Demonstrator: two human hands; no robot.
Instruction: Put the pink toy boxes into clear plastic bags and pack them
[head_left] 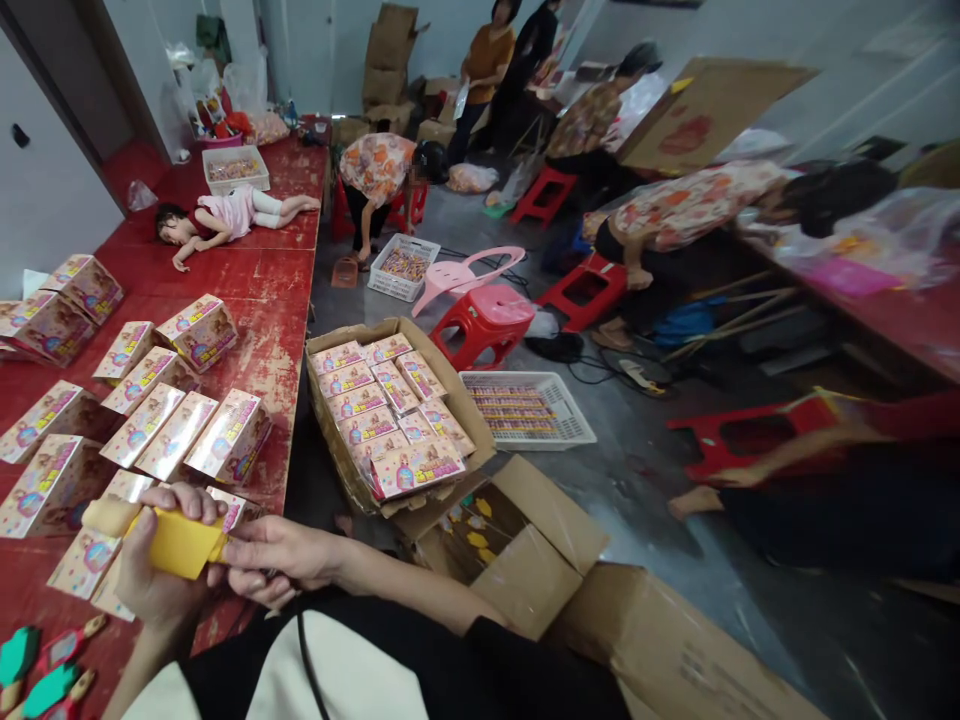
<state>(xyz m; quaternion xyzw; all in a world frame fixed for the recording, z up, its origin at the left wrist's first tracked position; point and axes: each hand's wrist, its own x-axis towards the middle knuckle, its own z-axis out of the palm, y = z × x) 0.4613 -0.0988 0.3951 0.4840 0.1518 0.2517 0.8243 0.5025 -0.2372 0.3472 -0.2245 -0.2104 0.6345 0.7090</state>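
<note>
Yellow piece held above the edge of a red table, left hand wrapped around it, right hand gripping its right end, printed boxes just beyond, open carton of similar ones beside the table.

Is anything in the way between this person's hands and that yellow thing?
Nothing visible: the left hand is wrapped around the yellow piece, and the right hand is at its right-hand end. The printed boxes on the red table lie beyond and below, not in between.
</note>
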